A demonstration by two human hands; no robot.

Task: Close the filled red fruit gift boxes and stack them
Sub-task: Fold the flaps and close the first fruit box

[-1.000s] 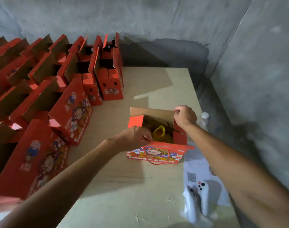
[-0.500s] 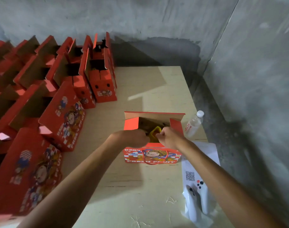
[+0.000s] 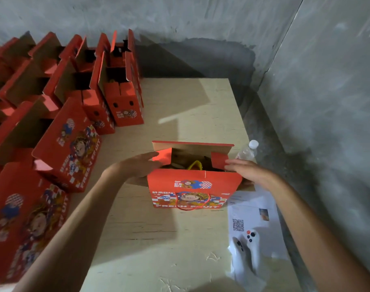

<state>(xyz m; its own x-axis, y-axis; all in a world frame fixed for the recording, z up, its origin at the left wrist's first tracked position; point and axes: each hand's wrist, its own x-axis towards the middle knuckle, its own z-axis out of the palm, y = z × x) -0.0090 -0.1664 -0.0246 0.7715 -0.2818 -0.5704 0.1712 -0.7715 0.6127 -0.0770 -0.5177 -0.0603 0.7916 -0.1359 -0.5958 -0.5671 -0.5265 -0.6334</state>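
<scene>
The counter (image 3: 179,98) carried rows of open red boxes (image 3: 78,95) at my left and one gift box (image 3: 192,186) in the middle, before me. My left hand (image 3: 140,165) and right hand (image 3: 246,171), fingers straight, pressed its side flaps (image 3: 162,154). I judged both flaps should fold inward evenly before the lids. Inside, something yellow (image 3: 193,165) showed.

The gift box (image 3: 192,186) was red with a blue-and-white checked cartoon print and plain brown inner flaps, with something yellow (image 3: 194,164) inside. The surface (image 3: 186,106) was pale wood; the paper (image 3: 253,209) white with a black code.
</scene>
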